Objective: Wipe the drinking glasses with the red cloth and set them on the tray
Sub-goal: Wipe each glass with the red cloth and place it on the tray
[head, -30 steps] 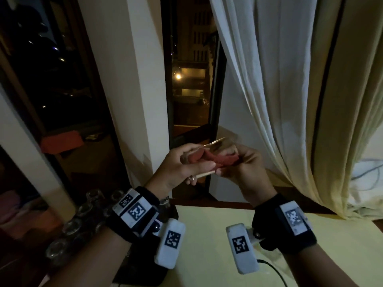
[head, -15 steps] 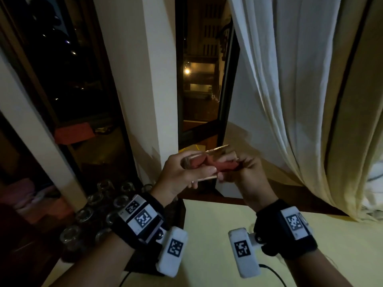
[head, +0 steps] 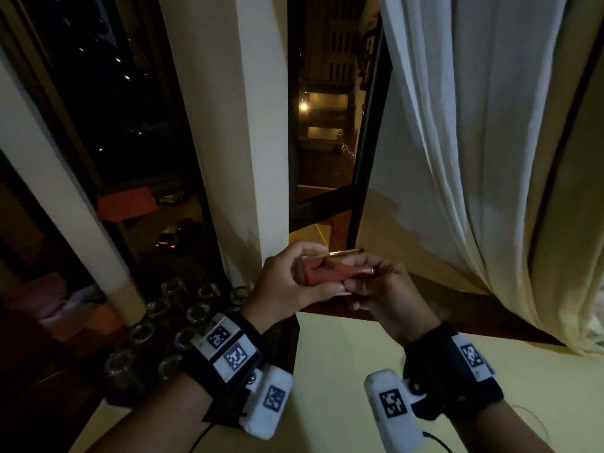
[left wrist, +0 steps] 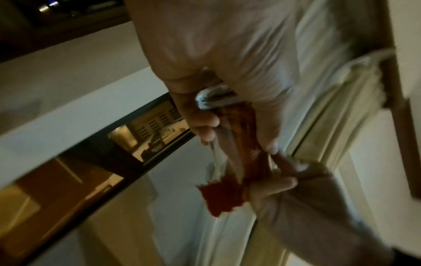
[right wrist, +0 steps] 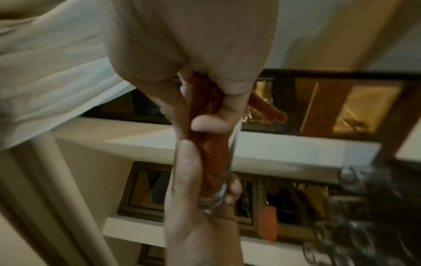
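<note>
Head view: your left hand (head: 287, 282) grips the glass (head: 340, 256) by its base, held sideways above the table (head: 343, 354) edge; your right hand (head: 382, 289) pinches the cloth (head: 330, 273) stuffed inside. Risk: twisting too hard may slip the smooth glass from your fingers, or crack it. Glass is clear and slender; cloth is red and waffle-textured.

Pale yellow table (head: 343, 371) across the lower part of the head view. At its left edge, a dark tray (head: 287, 335) bearing a cluster of upright drinking glasses (head: 157, 328). Near the front edge, a thin black cable (head: 439, 441) lying on the surface.
</note>
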A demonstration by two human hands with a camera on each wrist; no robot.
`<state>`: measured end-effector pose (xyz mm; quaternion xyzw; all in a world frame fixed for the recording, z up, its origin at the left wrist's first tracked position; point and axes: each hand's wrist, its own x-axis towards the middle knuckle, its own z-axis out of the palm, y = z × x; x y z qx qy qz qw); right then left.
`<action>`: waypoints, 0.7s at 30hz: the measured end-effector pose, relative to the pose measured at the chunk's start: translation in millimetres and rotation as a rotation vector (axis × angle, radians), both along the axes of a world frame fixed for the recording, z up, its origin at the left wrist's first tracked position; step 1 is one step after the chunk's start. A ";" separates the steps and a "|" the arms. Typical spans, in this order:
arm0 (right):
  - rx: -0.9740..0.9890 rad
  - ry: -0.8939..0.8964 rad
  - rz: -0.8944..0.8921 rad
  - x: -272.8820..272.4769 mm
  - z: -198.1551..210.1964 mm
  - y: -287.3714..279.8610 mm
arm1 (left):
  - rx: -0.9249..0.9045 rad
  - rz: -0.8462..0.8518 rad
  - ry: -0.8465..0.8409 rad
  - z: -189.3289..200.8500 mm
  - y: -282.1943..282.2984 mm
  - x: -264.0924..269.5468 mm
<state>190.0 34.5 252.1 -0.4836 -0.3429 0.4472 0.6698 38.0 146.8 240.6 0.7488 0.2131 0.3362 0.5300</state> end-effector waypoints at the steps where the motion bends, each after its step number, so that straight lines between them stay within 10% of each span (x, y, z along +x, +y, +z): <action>1: -0.036 0.050 0.030 1.6 -3.0 -0.6 | 0.078 -0.005 0.030 -2.6 0.3 -3.0; 21: -0.564 0.282 -0.320 17.6 -117.3 -8.2 | -0.052 0.012 0.510 -81.4 34.5 -60.1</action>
